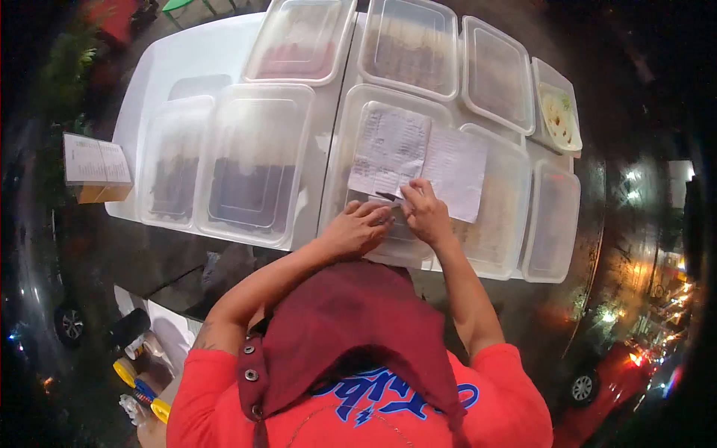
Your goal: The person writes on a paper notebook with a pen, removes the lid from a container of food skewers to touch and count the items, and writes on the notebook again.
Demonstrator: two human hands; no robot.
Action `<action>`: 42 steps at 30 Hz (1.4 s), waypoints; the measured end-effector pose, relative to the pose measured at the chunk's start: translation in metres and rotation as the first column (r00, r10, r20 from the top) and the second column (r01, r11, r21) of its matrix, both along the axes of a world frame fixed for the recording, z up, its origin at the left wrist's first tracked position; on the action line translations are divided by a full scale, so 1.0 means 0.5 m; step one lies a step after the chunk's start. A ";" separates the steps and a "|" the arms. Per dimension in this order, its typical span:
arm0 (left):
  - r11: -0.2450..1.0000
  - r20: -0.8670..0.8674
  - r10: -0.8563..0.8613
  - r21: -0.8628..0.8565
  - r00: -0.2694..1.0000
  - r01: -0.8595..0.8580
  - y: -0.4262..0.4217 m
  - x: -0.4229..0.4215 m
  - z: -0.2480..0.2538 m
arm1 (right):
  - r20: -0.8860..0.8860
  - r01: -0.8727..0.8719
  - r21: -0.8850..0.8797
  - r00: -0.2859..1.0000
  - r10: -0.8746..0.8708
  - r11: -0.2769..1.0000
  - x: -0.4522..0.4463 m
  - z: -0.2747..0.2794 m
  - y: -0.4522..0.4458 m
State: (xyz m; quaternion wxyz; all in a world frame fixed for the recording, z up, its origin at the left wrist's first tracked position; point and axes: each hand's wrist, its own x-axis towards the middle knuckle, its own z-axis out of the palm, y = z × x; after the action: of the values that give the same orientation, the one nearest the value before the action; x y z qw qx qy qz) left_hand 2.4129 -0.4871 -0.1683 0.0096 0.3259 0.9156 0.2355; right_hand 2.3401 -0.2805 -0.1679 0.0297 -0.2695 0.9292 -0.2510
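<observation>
My right hand (427,213) grips a dark pen (388,196), its shaft pointing left over the lower edge of handwritten sheets. These are a creased white paper (390,145) on the left and a flatter lined sheet (457,168) on the right. Both lie on the lids of clear plastic tubs. Just left of the pen, my left hand (358,226) lies palm down on a tub lid (407,243), fingers extended and slightly bent, close to the creased paper's bottom edge. Nothing shows in it.
Several lidded tubs, such as the dark-filled one (252,160), cover the white table (160,63). A smaller tub (559,112) with pale food stands at the right edge. A box with a printed card (97,163) is at the left edge. Vehicles and wet pavement surround the table.
</observation>
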 end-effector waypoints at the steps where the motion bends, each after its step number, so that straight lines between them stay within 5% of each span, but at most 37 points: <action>1: 0.997 -0.035 0.025 -0.067 0.999 -0.027 0.002 -0.001 -0.008 | -0.008 -0.014 -0.027 1.000 0.013 1.000 0.001 -0.007 0.005; 7: 0.986 -0.002 0.139 -0.097 0.990 -0.139 -0.017 0.016 -0.030 | -0.086 0.022 -0.190 0.996 -0.039 0.981 0.012 -0.017 0.025; 13: 0.933 -0.062 0.329 0.174 0.942 -0.314 -0.042 0.046 -0.057 | -0.072 0.015 -0.169 0.997 -0.028 0.986 0.050 -0.024 0.034; 18: 0.954 -0.119 0.300 0.055 0.946 -0.296 -0.014 0.022 -0.024 | -0.038 0.132 -0.413 0.986 -0.162 0.901 0.030 -0.012 0.024; 20: 0.961 -0.096 0.276 0.025 0.956 -0.275 -0.009 0.019 -0.029 | 0.428 0.428 -0.745 0.895 -0.126 0.512 0.006 0.008 -0.007; 21: 0.959 -0.099 0.284 0.023 0.954 -0.283 -0.008 0.020 -0.026 | 0.614 0.595 -0.761 0.789 -0.008 0.258 -0.009 0.012 -0.021; 24: 0.956 -0.097 0.294 0.002 0.951 -0.295 -0.009 0.027 -0.024 | 0.750 0.554 -0.504 0.661 0.017 0.663 -0.067 -0.003 -0.011; 27: 0.956 -0.076 0.291 -0.023 0.954 -0.294 -0.010 0.027 -0.020 | 0.533 0.392 -0.550 0.844 -0.051 0.737 -0.071 -0.044 -0.048; 30: 0.952 -0.036 0.287 -0.099 0.957 -0.290 -0.003 0.021 -0.013 | 0.032 0.026 -0.506 0.999 -0.011 0.862 -0.052 -0.068 -0.064; 34: 0.946 -0.020 0.296 -0.129 0.955 -0.296 -0.001 0.022 -0.014 | 0.372 0.293 -0.480 0.922 -0.111 0.827 -0.042 -0.056 -0.065; 37: 0.943 -0.114 0.303 -0.106 0.946 -0.315 0.001 0.023 -0.019 | 0.326 0.262 -0.558 0.942 -0.082 0.788 -0.048 -0.067 -0.073; 40: 0.942 -0.114 0.312 -0.092 0.943 -0.323 -0.001 0.020 -0.036 | 0.087 0.108 -0.595 0.994 -0.070 0.797 -0.042 -0.071 -0.079; 42: 0.945 -0.106 0.304 -0.089 0.947 -0.314 -0.001 0.020 -0.037 | 0.091 0.137 -0.481 0.990 -0.106 0.866 -0.041 -0.082 -0.077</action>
State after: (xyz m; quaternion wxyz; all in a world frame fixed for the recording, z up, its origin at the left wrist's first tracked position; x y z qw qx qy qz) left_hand 2.4227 -0.4874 -0.1868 -0.0520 0.1876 0.9659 0.1706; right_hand 2.3193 -0.3191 -0.2091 -0.0261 -0.2015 0.8502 -0.4857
